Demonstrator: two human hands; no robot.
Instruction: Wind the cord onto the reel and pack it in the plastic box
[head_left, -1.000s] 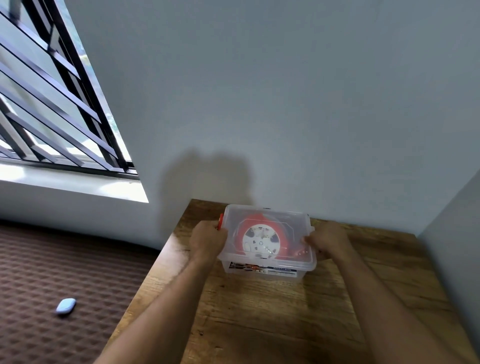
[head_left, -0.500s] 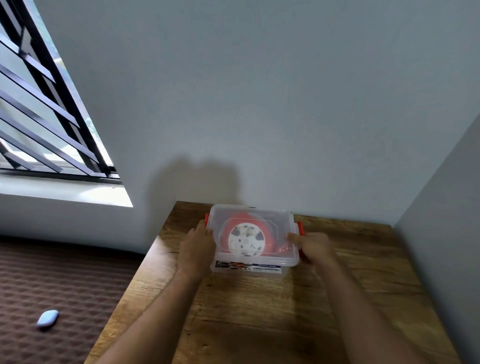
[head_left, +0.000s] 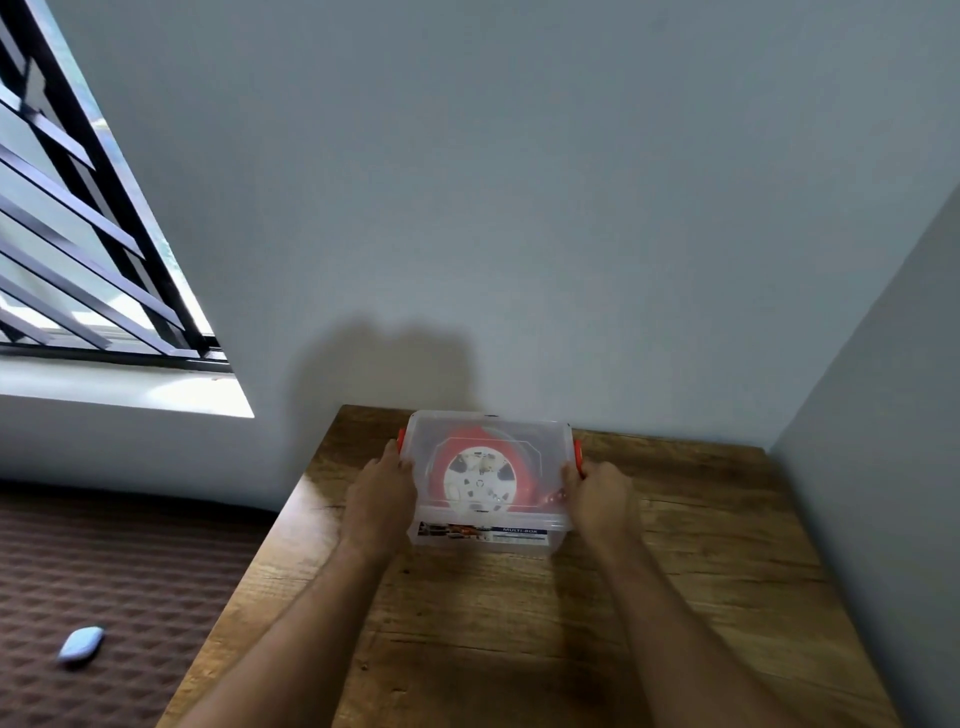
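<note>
A clear plastic box (head_left: 485, 540) with its lid on stands on the wooden table (head_left: 519, 634), close to the back wall. Through the lid I see the reel (head_left: 480, 480), white in the middle with red cord wound around it. Red latches (head_left: 401, 439) sit at both short ends of the box. My left hand (head_left: 382, 501) presses against the box's left side, and my right hand (head_left: 597, 496) holds the right side just below the right latch (head_left: 577, 453).
A grey wall runs right behind the box and another wall closes the table's right side. To the left are a barred window (head_left: 78, 260) and a brown patterned floor with a small pale blue object (head_left: 80, 646) on it.
Both hands have slid from the latches down along the box's sides. The latches now show, folded against the lid. The box stays near the wall.
</note>
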